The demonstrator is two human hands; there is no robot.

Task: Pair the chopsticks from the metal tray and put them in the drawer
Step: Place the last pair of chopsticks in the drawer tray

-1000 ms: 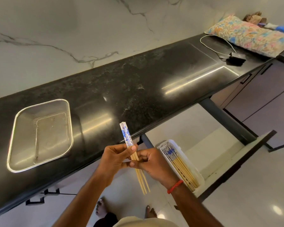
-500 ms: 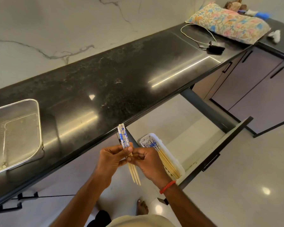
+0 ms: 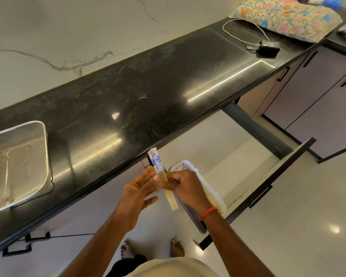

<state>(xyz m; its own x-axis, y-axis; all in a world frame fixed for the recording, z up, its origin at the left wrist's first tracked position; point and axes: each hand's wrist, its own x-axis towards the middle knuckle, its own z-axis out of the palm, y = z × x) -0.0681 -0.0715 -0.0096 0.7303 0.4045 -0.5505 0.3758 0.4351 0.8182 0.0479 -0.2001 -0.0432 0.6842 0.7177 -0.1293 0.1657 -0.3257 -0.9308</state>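
Observation:
A pair of wooden chopsticks (image 3: 157, 163) with blue-and-white patterned tops is held upright in front of the counter edge, my right hand (image 3: 185, 185) shut around its middle. My left hand (image 3: 140, 191) is beside it with fingers spread, its fingertips near the sticks but not gripping them. The metal mesh tray (image 3: 46, 156) sits on the black counter at the left and looks bare inside. Under my right hand the open drawer (image 3: 278, 176) holds a white plastic bin (image 3: 185, 163); my hand hides most of its contents.
The black countertop (image 3: 148, 100) runs diagonally, with a floral pillow (image 3: 286, 17), a white cable and a black charger (image 3: 268, 49) at its far right end. The drawer front juts out to the right. Cabinet doors stand further right. My bare feet are on the tiled floor below.
My left hand has let go of the chopsticks and opened its fingers; my right hand alone now holds the pair. The view has swung right, pushing the tray to the left edge.

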